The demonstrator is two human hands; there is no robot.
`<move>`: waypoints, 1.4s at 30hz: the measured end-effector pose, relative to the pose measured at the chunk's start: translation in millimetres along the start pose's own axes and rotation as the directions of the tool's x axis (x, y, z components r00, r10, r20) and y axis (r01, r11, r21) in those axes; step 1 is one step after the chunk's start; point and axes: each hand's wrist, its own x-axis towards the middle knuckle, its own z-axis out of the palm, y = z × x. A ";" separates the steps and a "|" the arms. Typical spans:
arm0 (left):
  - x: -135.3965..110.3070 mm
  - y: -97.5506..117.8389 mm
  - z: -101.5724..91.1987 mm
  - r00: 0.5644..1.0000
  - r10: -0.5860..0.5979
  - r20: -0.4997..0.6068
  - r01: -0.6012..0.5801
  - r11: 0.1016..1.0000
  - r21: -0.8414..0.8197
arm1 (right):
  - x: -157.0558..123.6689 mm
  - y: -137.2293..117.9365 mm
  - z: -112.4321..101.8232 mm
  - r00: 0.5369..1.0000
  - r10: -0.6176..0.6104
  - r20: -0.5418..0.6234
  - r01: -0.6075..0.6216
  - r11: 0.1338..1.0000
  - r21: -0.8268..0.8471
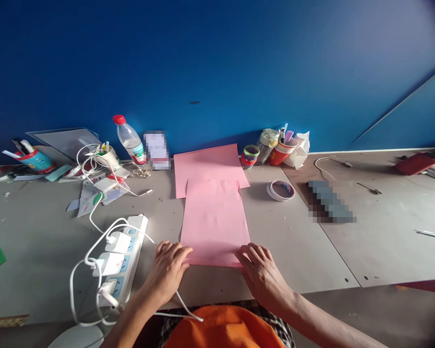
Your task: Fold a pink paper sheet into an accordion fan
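A sheet of pink paper (215, 217) lies on the table in front of me. Its far edge overlaps a second pink sheet (206, 164) that lies crosswise toward the blue wall. At the near left corner, my left hand (169, 267) is closed on the nearer sheet with curled fingers. My right hand (260, 268) grips the near right corner in the same way. Both thumbs are partly hidden from view. Right of the sheets, a roll of white tape (281, 191) lies flat.
Left of my left hand is a white power strip (133, 263) with several plugs and looping cables. A plastic bottle (129, 140), a red paper cup (283, 152) and a jar (267, 146) stand along the wall. A blurred dark object (329, 202) lies to the right.
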 end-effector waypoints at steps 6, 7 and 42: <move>8.5 12.4 -1.3 0.990 0.081 -0.118 -0.071 0.993 0.090 | 7.5 2.5 4.0 1.000 0.011 -0.012 -0.011 1.000 0.022; 9.1 13.8 0.1 0.983 0.094 -0.159 -0.075 0.990 0.121 | 10.3 2.3 4.3 1.000 0.006 -0.024 -0.006 1.000 0.012; -5.3 78.7 29.5 0.995 -0.001 -0.099 0.022 0.978 0.208 | 7.7 -20.2 19.7 0.994 -0.100 -0.032 0.100 0.995 -0.012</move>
